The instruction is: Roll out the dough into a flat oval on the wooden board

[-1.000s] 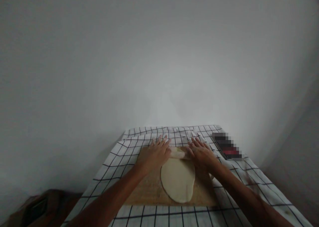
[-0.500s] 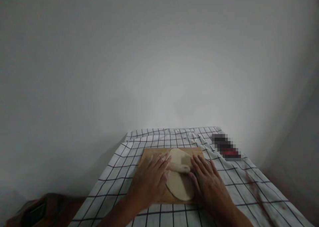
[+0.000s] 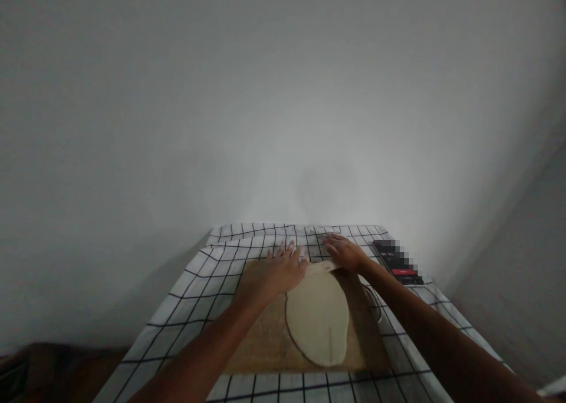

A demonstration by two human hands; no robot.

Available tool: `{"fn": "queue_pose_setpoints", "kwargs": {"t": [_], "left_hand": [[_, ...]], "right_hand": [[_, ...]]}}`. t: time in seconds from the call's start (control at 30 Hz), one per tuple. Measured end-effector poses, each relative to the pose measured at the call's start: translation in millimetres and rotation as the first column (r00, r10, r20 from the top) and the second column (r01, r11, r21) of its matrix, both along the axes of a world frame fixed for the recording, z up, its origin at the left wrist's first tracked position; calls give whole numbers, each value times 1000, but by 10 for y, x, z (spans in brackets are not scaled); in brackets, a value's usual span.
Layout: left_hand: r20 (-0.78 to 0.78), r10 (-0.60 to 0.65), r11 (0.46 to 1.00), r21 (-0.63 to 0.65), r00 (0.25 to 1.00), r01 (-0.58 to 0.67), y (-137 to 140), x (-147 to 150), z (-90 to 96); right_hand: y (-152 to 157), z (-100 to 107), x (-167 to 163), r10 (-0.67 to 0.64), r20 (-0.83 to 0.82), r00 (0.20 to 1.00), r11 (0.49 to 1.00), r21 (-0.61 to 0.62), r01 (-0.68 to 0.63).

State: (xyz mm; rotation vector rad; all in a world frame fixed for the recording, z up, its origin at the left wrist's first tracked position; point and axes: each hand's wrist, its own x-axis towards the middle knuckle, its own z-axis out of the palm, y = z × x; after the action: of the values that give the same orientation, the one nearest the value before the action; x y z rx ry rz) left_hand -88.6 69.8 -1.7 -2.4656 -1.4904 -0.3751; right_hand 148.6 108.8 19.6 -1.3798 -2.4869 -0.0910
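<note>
A partly pixelated phone [image 3: 395, 264] lies far right on a white, black-gridded tablecloth [image 3: 188, 294], a pale wall [image 3: 283, 96] beyond, a dark brown object [image 3: 46, 367] near left.

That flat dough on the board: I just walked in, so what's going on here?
A person's left hand and right hand are on a partly hidden, pale, rod-shaped rolling pin at the far end of a flat, cream-coloured sheet of dough. The dough lies on a brown, rectangular wooden board, over a white, black-gridded cloth.
</note>
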Motion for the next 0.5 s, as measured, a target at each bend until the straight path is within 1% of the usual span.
{"fn": "queue_pose_setpoints", "kwargs": {"t": [0.07, 0.17, 0.23, 0.3, 0.37, 0.43, 0.5], "left_hand": [[19, -4, 1000, 13, 1000, 3, -202, 52, -10], [68, -68, 992, 107, 995, 61, -587, 89, -18], [74, -163, 972, 184, 984, 147, -879, 51, 3], [37, -247, 954, 183, 968, 237, -1149, -37, 46], [10, -315, 939, 151, 949, 310, -1350, -147, 92], [-8, -368, 921, 129, 930, 366, -1456, -241, 121], [-22, -398, 909, 123, 917, 398, -1473, -295, 124]], "right_hand": [[-228, -41, 86, 40, 20, 999, 999, -14, -40], [-801, -109, 213, 64, 2, 998, 997, 29, -64], [-1273, -171, 271, 11, -38, 999, 994, 111, -7], [-1734, -249, 304, -82, -45, 996, 976, 200, 90], [-2108, -334, 315, -84, -9, 996, 957, 276, 83], [-2347, -413, 303, -73, 12, 997, 928, 367, 63], [-2443, -474, 265, -77, 14, 997, 892, 448, 62]]}}
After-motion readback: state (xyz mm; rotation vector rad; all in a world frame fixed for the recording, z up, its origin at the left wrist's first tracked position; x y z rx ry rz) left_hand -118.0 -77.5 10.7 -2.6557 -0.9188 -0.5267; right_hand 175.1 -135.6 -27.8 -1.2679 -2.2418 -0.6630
